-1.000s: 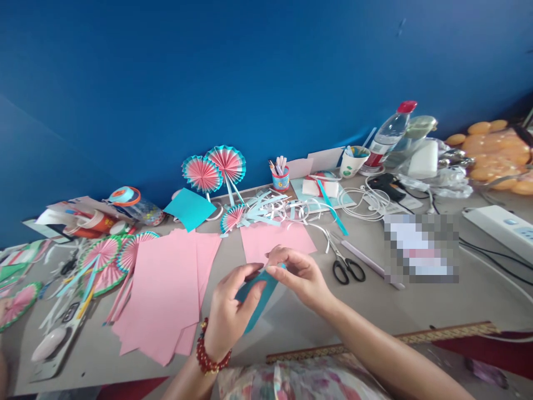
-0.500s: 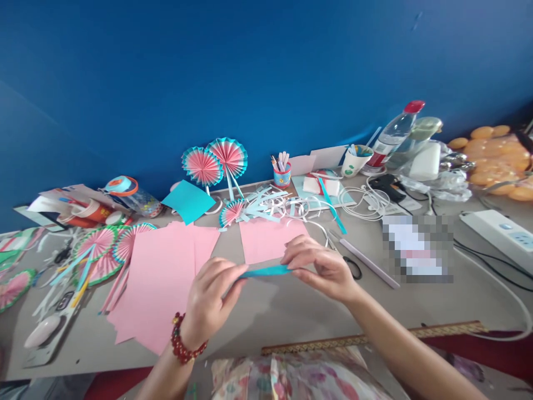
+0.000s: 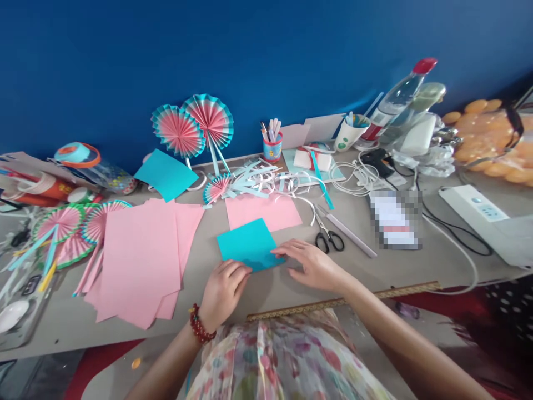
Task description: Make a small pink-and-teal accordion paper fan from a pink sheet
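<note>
A turquoise sheet of paper (image 3: 249, 240) lies in front of me, tilted a little toward the wall. My left hand (image 3: 225, 291), with a red bead bracelet at the wrist, has its bent fingers on the paper's near left edge. At the near right corner my right hand (image 3: 310, 264) grips the same sheet, fingertips on top and thumb low beside the edge. Behind it, partly under the sheet, is a pink sheet (image 3: 270, 214). Black-handled scissors (image 3: 330, 241) rest just beyond my right hand.
To the left is a stack of pink paper (image 3: 141, 261) beside several folded paper fans (image 3: 58, 225). Toward the wall are paper strips (image 3: 258, 180), another turquoise sheet (image 3: 166, 175) and a pen cup (image 3: 272, 149). A phone (image 3: 395, 219), cables and a power strip (image 3: 478, 205) lie right.
The turquoise paper, seen edge-on between my hands before, now lies flatter with its face showing. Both hands have come lower toward the table, and the camera view has shifted.
</note>
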Available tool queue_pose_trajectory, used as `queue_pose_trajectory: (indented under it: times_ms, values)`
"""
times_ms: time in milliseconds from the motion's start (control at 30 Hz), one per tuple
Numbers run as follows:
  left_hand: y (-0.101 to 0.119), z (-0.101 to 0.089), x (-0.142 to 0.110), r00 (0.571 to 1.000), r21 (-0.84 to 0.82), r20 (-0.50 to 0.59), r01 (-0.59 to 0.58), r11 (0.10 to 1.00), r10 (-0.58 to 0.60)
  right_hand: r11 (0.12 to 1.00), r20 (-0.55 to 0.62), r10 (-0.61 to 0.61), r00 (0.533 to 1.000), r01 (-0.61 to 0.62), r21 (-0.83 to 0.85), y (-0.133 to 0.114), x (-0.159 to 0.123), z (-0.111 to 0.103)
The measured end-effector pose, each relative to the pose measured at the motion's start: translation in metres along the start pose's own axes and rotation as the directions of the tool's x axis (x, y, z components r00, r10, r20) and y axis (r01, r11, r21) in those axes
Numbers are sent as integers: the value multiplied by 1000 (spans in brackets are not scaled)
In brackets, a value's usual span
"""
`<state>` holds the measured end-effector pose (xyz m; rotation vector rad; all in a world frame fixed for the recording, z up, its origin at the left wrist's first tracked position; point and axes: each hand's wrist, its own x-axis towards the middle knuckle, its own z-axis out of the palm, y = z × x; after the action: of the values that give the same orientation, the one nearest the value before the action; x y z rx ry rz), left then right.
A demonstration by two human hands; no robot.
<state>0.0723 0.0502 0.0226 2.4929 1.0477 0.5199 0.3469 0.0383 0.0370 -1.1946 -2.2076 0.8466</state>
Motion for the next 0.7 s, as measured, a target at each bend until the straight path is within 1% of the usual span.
queue_pose_trajectory:
  times_ms: [133, 233, 300, 400, 567, 700]
  values:
    - [2, 2, -2, 995, -22, -21, 94, 995, -94, 998, 40, -26, 999, 28, -49, 4, 11, 2]
    - [4, 0, -5, 985, 22, -44, 166, 986, -165, 997, 80, -31, 996, 36, -63, 7, 18, 1]
    - [3, -1, -7, 980, 44, -64, 194, 980, -191, 997, 120, -18, 993, 27, -71, 9, 22, -1]
    - [-1, -2, -12, 970, 31, -81, 234, 972, -231, 997, 159, 18, 987, -7, -73, 11, 26, -3]
    - [-4, -6, -16, 954, -29, -56, 292, 956, -293, 996, 243, 48, 969, -29, -79, 11, 33, -9]
    - [-1, -10, -15, 943, -65, -35, 329, 942, -331, 990, 301, 104, 948, -68, -127, 9, 40, -14]
